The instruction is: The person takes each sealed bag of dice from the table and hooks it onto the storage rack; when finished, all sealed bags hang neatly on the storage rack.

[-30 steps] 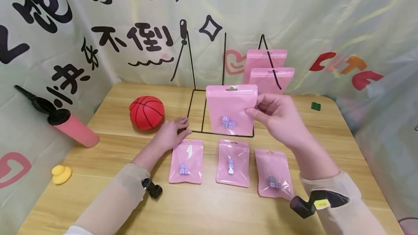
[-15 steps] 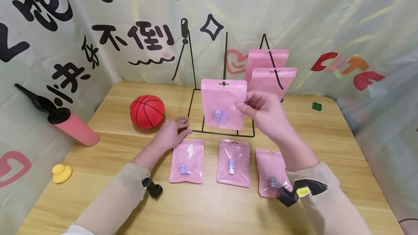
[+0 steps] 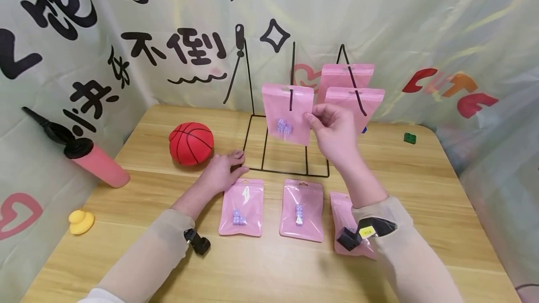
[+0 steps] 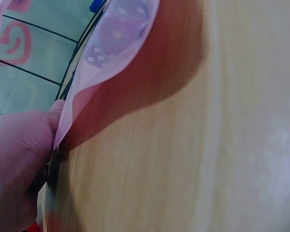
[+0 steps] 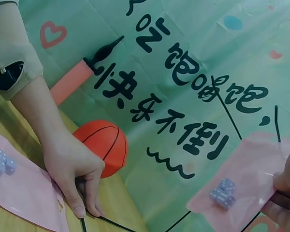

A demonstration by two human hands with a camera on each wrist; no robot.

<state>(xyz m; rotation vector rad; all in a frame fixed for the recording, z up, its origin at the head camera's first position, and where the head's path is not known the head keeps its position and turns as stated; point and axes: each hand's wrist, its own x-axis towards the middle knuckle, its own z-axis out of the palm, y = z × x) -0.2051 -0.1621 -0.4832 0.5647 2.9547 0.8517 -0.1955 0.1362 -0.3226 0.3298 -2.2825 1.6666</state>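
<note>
Closest to me, three pink zip pouches lie flat in a row on the desk (image 3: 269, 270); the middle one (image 3: 301, 210) and the one at nine o'clock of it (image 3: 242, 208) each show small lilac dice, while the third (image 3: 343, 209) is half hidden under the right sleeve.

Just past them the left hand (image 3: 221, 172) rests on the desk with its fingertips on the front corner of the black wire display rack (image 3: 286, 170), fingers fairly straight and holding nothing.

Farther back, the right hand (image 3: 334, 132) pinches the three o'clock edge of a raised pink dice pouch (image 3: 287, 113) between thumb and fingertips. Its hang hole sits at the rack's centre hook (image 3: 291, 76); whether the hook is through the hole I cannot quite tell from here.

I'd judge that pouch light, thin and floppy, with slick film and loose dice dragging the bottom down, so it is best held near the stiffer top strip beside the hole.

Beyond, at two o'clock, two more pink pouches (image 3: 353, 99) hang on the rack's right hook. A red mini basketball (image 3: 191, 143) sits at nine o'clock.
</note>
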